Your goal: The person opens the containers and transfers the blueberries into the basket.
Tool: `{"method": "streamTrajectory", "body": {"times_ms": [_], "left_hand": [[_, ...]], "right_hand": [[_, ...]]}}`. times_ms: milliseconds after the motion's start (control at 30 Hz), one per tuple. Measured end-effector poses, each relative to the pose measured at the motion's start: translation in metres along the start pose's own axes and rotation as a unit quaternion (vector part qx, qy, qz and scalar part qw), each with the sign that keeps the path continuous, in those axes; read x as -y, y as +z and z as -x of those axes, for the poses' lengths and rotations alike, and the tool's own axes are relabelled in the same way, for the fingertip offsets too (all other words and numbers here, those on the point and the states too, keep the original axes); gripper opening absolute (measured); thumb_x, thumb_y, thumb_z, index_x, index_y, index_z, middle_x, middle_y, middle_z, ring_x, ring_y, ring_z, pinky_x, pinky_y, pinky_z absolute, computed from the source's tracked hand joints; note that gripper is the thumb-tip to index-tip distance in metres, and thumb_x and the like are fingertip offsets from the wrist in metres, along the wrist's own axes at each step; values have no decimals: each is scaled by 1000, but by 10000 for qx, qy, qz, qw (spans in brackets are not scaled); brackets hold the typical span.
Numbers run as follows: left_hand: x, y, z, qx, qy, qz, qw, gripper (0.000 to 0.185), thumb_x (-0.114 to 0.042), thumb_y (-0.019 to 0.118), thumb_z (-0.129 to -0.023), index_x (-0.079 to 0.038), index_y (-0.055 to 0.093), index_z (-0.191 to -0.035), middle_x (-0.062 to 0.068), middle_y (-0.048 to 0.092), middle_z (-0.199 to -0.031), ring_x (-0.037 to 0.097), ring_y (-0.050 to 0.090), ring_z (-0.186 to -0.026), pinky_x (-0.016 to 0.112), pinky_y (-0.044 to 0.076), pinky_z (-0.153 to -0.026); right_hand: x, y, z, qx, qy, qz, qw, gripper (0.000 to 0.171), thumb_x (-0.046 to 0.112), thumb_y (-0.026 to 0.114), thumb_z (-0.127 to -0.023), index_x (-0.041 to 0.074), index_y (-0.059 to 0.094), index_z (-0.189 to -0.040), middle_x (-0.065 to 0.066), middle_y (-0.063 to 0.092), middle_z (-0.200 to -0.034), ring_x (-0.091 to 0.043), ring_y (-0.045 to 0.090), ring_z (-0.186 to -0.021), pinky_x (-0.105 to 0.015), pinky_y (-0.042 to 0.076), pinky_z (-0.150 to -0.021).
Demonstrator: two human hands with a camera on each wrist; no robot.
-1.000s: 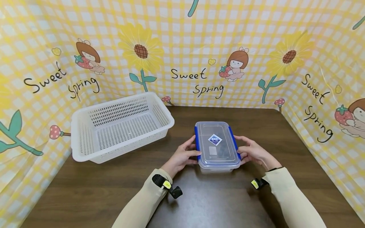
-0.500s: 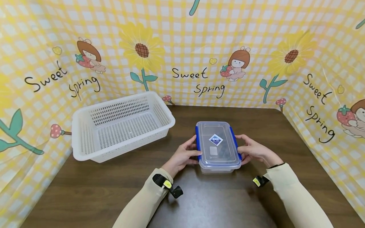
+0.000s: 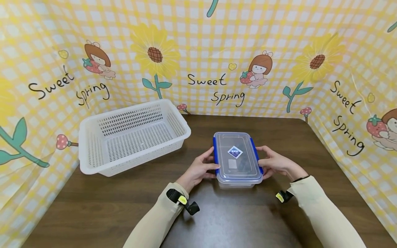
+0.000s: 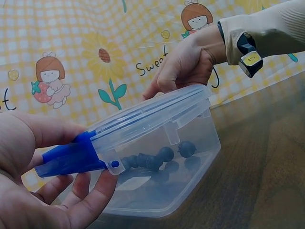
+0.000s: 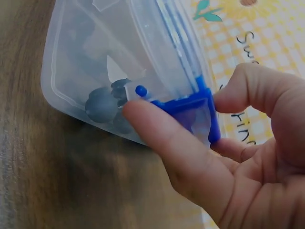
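A clear plastic food container [image 3: 238,168] with a lid stands on the table, a blue-and-white diamond sticker on top. Blue side clips run along both long sides. My left hand [image 3: 198,171] grips its left side, thumb at the lid's edge and fingers below the left clip [image 4: 71,157]. On the opposite side my right hand [image 3: 277,163] pinches the right clip [image 5: 190,114] between thumb and fingers. In both wrist views the clips appear to stick out from the walls. Several dark round berry-like things [image 4: 165,154] lie inside; their exact kind is unclear.
A white perforated plastic basket [image 3: 133,141] stands at the back left of the brown wooden table [image 3: 124,206]. Behind and at both sides hangs a yellow checked cloth [image 3: 204,44] with sunflowers and lettering.
Both hands stay at the container's sides. The right wrist and forearm have shifted slightly right and up; the view itself has moved a little.
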State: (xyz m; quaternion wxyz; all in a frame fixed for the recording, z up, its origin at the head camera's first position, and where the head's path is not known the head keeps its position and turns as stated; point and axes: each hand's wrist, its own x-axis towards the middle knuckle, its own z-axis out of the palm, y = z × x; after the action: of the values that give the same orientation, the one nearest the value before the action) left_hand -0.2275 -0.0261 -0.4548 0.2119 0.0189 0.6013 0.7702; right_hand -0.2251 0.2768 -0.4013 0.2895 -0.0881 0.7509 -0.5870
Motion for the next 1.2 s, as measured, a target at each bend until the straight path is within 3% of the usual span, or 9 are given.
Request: {"method": "streamTrajectory", "body": {"times_ms": [200,367,500,600,733,933,1067,1200], "left_hand": [[-1,0,1,-75,-43,-76,9999,84,9,71,-85,-22,37,-155,21,46,-132,31,62,-96,44,62,-69],[-2,0,1,-60,-46,-173,9998,84,7,72,-85,-22,36,-155,21,46,-132,30,62,-95,41,62,-67],[-1,0,2,-103,-21,-166,9998,84,8,72,-85,-21,37,-155,21,45,-132,30,63,-93,40,62,-65],[-1,0,2,-113,-33,-158,9998,83,8,72,-85,-21,37,-155,21,45,-132,30,63,-92,40,62,-65],[-1,1,2,-123,-50,-118,9998,83,7,73,-85,-21,38,-155,21,47,-131,30,63,-93,41,62,-66],[-1,2,2,-101,-59,-15,9999,85,9,72,-84,-20,38,-155,21,47,-131,32,63,-94,45,62,-69],[-2,1,2,-78,-68,11,9999,84,9,72,-84,-20,37,-155,21,47,-131,32,63,-96,46,62,-69],[-2,0,3,-97,-118,11,9999,84,8,72,-84,-22,38,-155,20,48,-131,32,63,-96,47,62,-71]], "right_hand": [[6,11,-4,-490,85,735,9961,76,1,55,-90,-4,4,-147,-20,67,-81,-29,69,-61,-53,60,-61],[11,19,-5,-1096,234,1628,9803,68,0,59,-89,-9,20,-144,-27,63,-88,-30,67,-58,-55,60,-57],[10,20,-5,-1383,277,1904,9715,68,0,62,-86,-12,27,-142,-26,62,-89,-28,65,-54,-53,60,-56],[4,15,-5,-1253,206,1335,9829,73,0,61,-85,-14,22,-145,-22,66,-83,-28,67,-56,-48,61,-55],[-8,1,0,-797,68,56,9968,79,-4,55,-88,-11,10,-152,-18,69,-81,-26,71,-65,-40,62,-60],[-30,-17,3,-254,-26,-1318,9909,78,-8,47,-93,-3,3,-156,-8,68,-80,-20,71,-69,-38,62,-68],[-46,-23,1,119,-200,-1910,9813,65,-9,43,-97,9,22,-156,-7,67,-80,-22,72,-75,-37,62,-71],[-58,-24,-1,351,-248,-2096,9768,49,-8,44,-98,23,49,-135,-10,71,-90,-23,72,-82,-37,62,-76]]}}
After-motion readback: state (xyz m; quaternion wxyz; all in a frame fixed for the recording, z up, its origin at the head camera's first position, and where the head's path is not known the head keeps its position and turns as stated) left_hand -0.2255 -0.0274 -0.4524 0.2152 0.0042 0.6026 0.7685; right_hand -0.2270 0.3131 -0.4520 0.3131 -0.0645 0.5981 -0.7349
